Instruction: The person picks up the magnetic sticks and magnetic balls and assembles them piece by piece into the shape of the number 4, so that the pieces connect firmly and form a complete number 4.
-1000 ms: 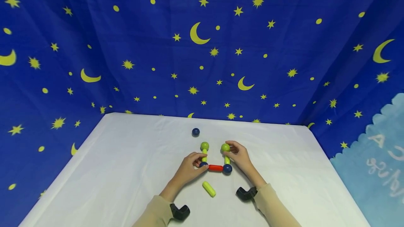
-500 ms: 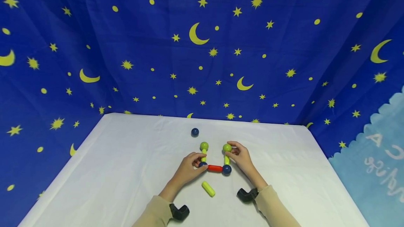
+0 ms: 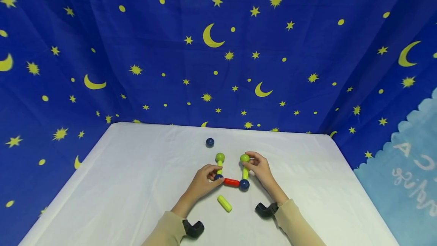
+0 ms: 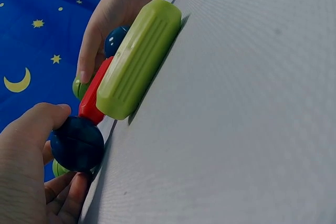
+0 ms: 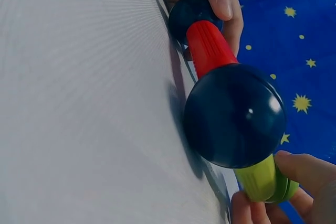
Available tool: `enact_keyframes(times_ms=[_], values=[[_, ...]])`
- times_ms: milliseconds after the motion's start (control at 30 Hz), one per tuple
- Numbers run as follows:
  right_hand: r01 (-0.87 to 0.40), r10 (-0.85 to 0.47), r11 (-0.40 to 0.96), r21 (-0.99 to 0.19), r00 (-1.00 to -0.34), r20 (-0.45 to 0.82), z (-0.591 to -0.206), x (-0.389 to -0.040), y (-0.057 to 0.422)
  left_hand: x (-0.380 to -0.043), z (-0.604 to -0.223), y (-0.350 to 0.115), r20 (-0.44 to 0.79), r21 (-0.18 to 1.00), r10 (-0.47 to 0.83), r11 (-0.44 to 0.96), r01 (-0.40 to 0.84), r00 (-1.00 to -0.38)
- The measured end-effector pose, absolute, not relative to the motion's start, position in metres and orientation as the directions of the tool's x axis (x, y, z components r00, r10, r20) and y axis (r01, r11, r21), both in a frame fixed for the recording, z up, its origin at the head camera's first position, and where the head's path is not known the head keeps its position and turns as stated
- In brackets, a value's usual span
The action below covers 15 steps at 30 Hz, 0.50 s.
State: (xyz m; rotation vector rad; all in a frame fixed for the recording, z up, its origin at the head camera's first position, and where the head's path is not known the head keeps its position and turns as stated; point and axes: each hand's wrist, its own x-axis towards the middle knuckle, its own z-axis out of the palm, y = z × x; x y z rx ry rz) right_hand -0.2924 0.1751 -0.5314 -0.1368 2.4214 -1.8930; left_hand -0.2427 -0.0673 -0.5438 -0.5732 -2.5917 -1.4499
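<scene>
A U-shaped build of toy rods and balls lies on the white table. Its red rod [image 3: 231, 182] joins two blue balls. From each of these a yellow-green rod [image 3: 246, 174] runs away toward a green ball. My left hand [image 3: 203, 181] grips the left blue ball [image 4: 77, 144], thumb on the near side. With thumb and fingers, my right hand [image 3: 258, 167] pinches the right green ball [image 3: 244, 158] where it meets its rod. The right blue ball [image 5: 235, 115] is untouched, as is the left green ball [image 3: 220, 156]. Fingers partly cover the left rod.
A loose yellow-green rod [image 3: 224, 203] lies on the near side of the build, between the forearms. Beyond the build sits a single blue ball [image 3: 209, 142]. Dark blue cloth [image 3: 164, 48] with moons and stars hangs around the table [image 3: 136, 162].
The far end of the right yellow-green rod, with its green ball and my right fingers, has swung slightly to the right. My left hand keeps its grip on the left blue ball.
</scene>
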Motion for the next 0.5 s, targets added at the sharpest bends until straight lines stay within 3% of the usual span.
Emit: enact_keyframes(times_ms=[500], values=[[0.037,-0.067,0.209,-0.977,-0.996,-0.052,-0.5325,-0.2903,0.1738,-0.2415,-0.5418,-0.0672,0.252,0.805,0.261,0.478,0.351,-0.932]])
